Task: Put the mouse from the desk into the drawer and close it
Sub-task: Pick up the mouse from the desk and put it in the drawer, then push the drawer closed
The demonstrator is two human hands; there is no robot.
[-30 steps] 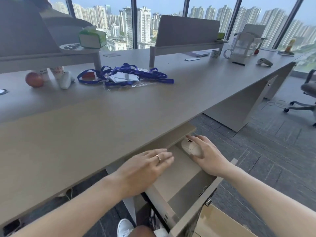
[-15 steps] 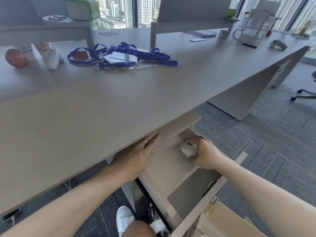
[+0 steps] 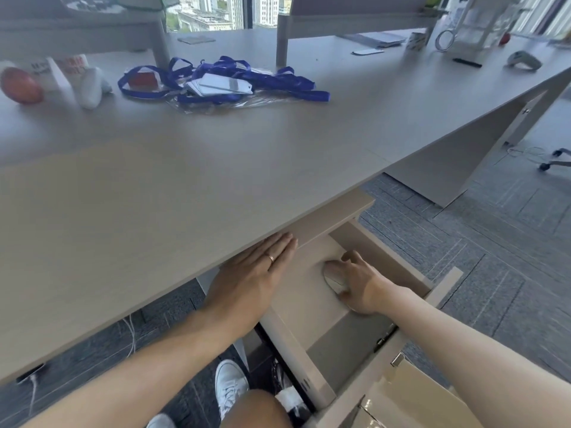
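A pale beige mouse lies low inside the open drawer under the desk's front edge. My right hand reaches into the drawer and wraps around the mouse from the right, fingers over its top. My left hand, flat with a ring on one finger, rests on the drawer's left part, its fingertips just under the edge of the desk. The drawer's front panel stands pulled out toward me.
On the desk at the back lie blue lanyards with cards, a red apple and a white object. A cardboard box sits below the drawer front. My white shoe and knee are underneath. An office chair base stands far right.
My right hand has lowered the mouse deeper into the drawer. My left hand has slid forward under the desk edge. The view has tilted downward.
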